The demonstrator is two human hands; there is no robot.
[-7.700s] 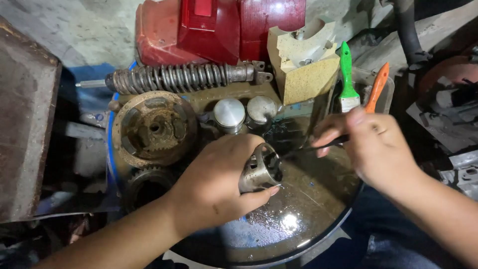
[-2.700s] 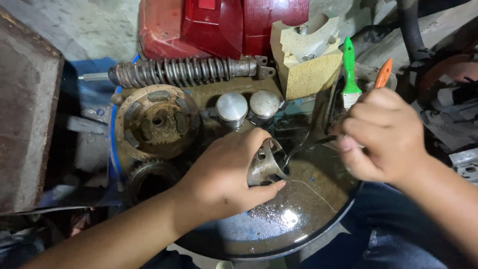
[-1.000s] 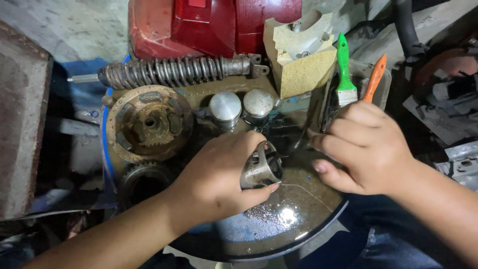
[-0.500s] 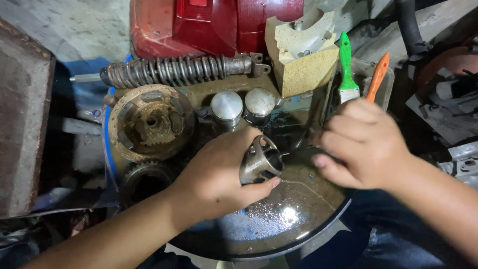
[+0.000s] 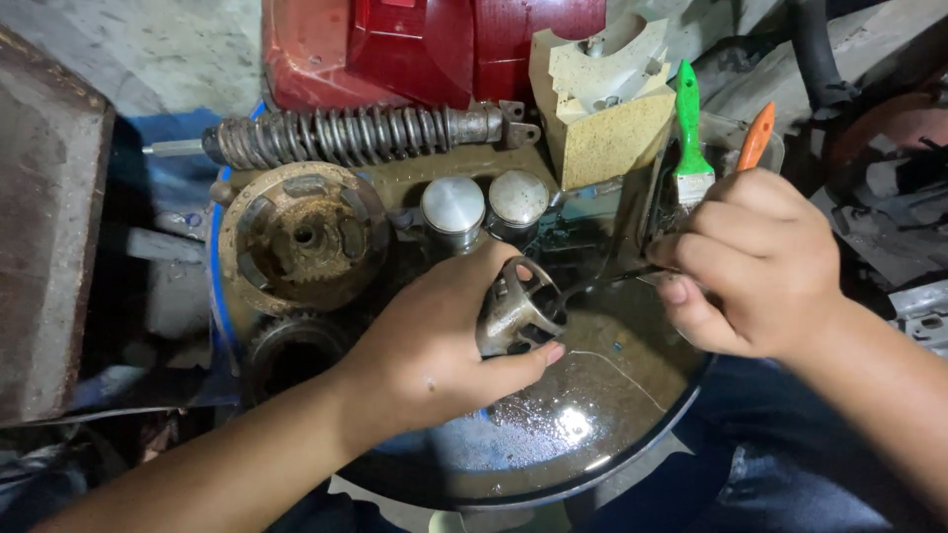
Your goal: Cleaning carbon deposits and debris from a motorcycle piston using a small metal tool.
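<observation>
Left hand (image 5: 434, 341) gripping grimy metal hub (image 5: 518, 314) (slotted), right hand (image 5: 755, 262) with thin tool (image 5: 602, 283)

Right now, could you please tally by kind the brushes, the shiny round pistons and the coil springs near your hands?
Brushes: 2, green-handled and orange-handled
Shiny round metal pistons: 2
Grimy coil spring shock absorber: 1
Total: 5

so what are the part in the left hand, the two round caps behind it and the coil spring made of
The part in the left hand looks like cast metal, dull grey-brown with a grimy, oily film. The two round caps seem to be bare metal, probably aluminium, given their pale, matte silver tops. The coil spring looks like steel wire, dark and dirty, with dust between its turns.
</observation>
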